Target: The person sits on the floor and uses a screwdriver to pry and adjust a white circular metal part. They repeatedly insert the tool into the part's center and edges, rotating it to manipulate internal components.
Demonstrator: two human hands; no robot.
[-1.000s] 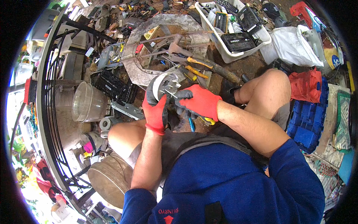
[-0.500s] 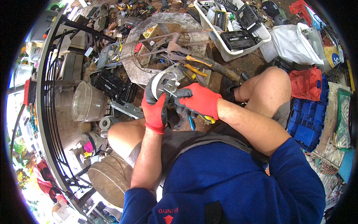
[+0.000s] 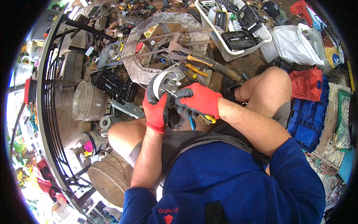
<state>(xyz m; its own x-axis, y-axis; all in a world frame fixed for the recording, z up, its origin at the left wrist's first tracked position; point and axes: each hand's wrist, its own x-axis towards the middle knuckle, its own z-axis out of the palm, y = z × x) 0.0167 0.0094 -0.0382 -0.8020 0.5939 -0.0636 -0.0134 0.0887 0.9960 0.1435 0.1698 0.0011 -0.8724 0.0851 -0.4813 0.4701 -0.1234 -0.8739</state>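
Note:
My left hand (image 3: 156,108), in a red glove with a dark grey palm, is closed round the rim of a round, white-edged housing (image 3: 159,85) with a grey, metal-looking inside. My right hand (image 3: 197,100), gloved the same way, grips a screwdriver (image 3: 209,118). Its yellow and black handle sticks out below the palm, and the thin shaft reaches into the housing's open face. Exactly where the tip touches is too small to make out. Both hands meet above my lap. A slim blue object (image 3: 192,123) lies just below the right glove.
Ahead lies a worn grey board (image 3: 138,69) bearing a hammer (image 3: 174,46) and orange-handled pliers (image 3: 197,70). A white bin (image 3: 229,56) of electronic scrap stands far right. Clear plastic tubs (image 3: 87,101) and a black metal rack (image 3: 48,112) are left; a blue crate (image 3: 307,115) sits right.
My hands and the housing have shifted very slightly, with the housing tilted a little differently. Both grips stay the same.

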